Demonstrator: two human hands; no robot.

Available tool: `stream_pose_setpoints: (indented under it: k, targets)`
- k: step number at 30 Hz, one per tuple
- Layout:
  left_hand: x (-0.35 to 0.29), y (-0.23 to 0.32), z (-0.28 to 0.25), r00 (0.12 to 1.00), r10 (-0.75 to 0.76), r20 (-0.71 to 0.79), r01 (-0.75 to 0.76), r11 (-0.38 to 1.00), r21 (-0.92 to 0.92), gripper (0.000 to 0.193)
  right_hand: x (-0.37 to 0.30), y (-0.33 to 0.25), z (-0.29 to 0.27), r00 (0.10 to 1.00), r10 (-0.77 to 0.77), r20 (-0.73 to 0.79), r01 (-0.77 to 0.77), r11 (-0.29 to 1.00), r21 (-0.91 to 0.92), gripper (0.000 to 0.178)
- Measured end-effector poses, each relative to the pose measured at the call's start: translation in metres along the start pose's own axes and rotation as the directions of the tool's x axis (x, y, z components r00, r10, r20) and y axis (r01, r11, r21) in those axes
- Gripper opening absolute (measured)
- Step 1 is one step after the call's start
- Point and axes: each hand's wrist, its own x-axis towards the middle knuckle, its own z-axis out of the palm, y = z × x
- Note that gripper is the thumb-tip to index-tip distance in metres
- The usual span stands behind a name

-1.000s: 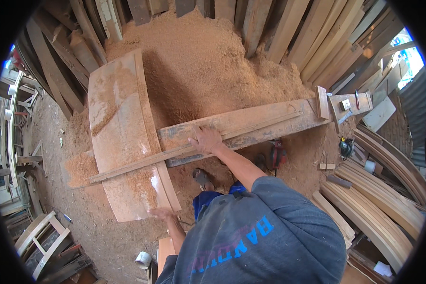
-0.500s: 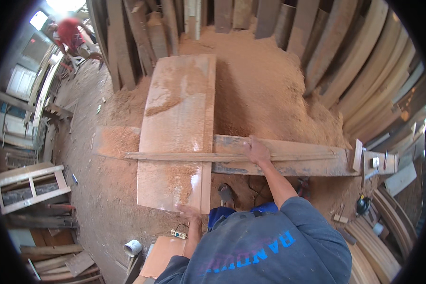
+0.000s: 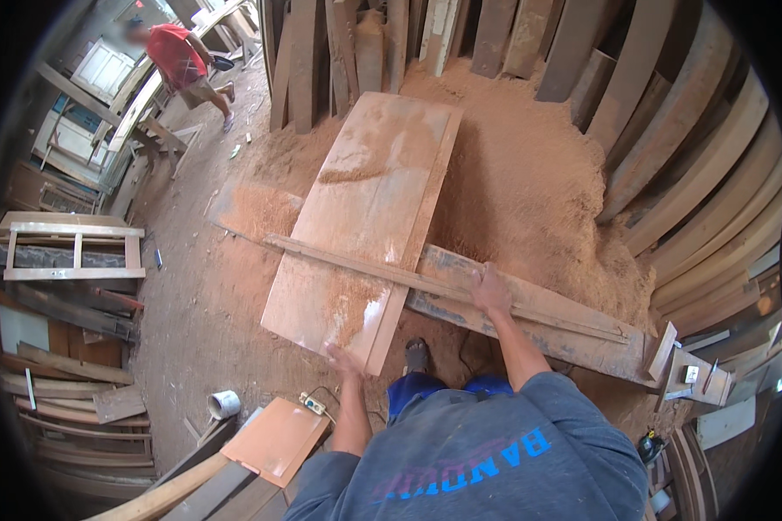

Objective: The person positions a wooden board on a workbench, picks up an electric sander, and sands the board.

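Note:
A wide wooden panel (image 3: 339, 217), dusted with sawdust, lies across a long bench plank (image 3: 565, 334). Along the plank and over the panel runs a long thin wooden strip (image 3: 347, 265). My left hand (image 3: 346, 359) grips the panel's near edge, its fingers on the top face; the thumb is hard to make out. To the right of the panel, my right hand (image 3: 492, 292) is closed over the strip. The undersides of both hands are hidden.
Sawdust heaps (image 3: 530, 174) lie behind the bench. Upright boards (image 3: 660, 130) line the back and right. A small flat board (image 3: 278, 438), a power strip (image 3: 313, 403) and a white bucket (image 3: 224, 405) are near my left. A person in red (image 3: 178, 61) is far left.
The view has turned, so panel and bench now appear slanted. Both hands keep their places on panel and strip. The person in red has gone from bent over to striding.

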Motion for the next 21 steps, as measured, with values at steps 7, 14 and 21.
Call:
stream_pose_setpoints:
  k: [7, 14, 21]
  targets:
    - [0.037, -0.034, -0.005, 0.995, 0.099, -0.009, -0.099, 0.995, -0.012, 0.1, 0.003, -0.005, -0.002, 1.0, -0.029, -0.003, 0.029, 0.999, 0.033, 0.056]
    - [0.035, -0.037, -0.014, 0.996, -0.079, 0.039, 0.067, 0.965, 0.252, 0.101, -0.005, -0.007, -0.006, 0.999, 0.044, -0.01, -0.043, 0.999, 0.029, 0.057]
    - [0.032, 0.089, -0.001, 0.969, -0.214, 0.122, 0.238, 0.944, -0.23, 0.095, -0.007, 0.015, -0.003, 0.993, 0.107, -0.05, -0.105, 0.993, 0.05, 0.056]
